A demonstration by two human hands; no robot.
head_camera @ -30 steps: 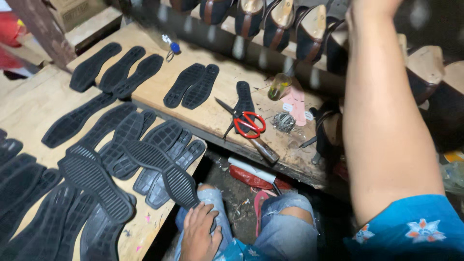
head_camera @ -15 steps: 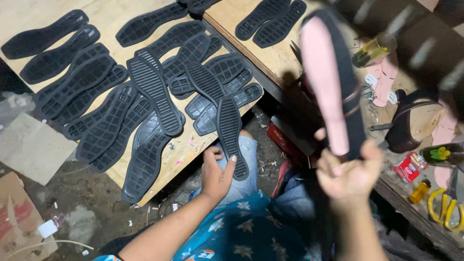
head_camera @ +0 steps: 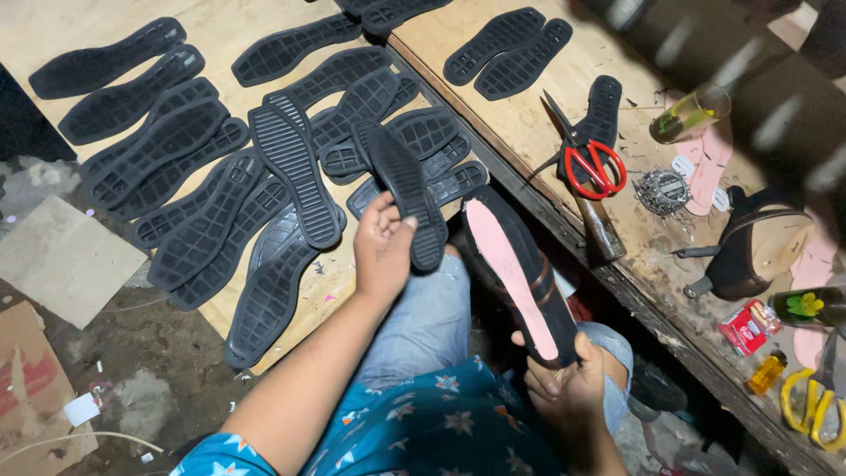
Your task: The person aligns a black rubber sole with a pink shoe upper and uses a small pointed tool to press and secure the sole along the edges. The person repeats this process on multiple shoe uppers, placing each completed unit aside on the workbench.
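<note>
- Covering the wooden board [head_camera: 62, 26], many black rubber outsoles [head_camera: 203, 229] lie in overlapping rows.
- Holding a black shoe upper with pink insole [head_camera: 515, 269] above the lap, the right hand [head_camera: 564, 388] wraps its fingers closed around the heel end.
- Lifting one black ribbed outsole [head_camera: 407, 196] at the board's edge, the left hand [head_camera: 381, 247] pinches it.
- Resting on the workbench [head_camera: 520, 123], red-handled scissors [head_camera: 589, 159] lie beside another sole.
</note>
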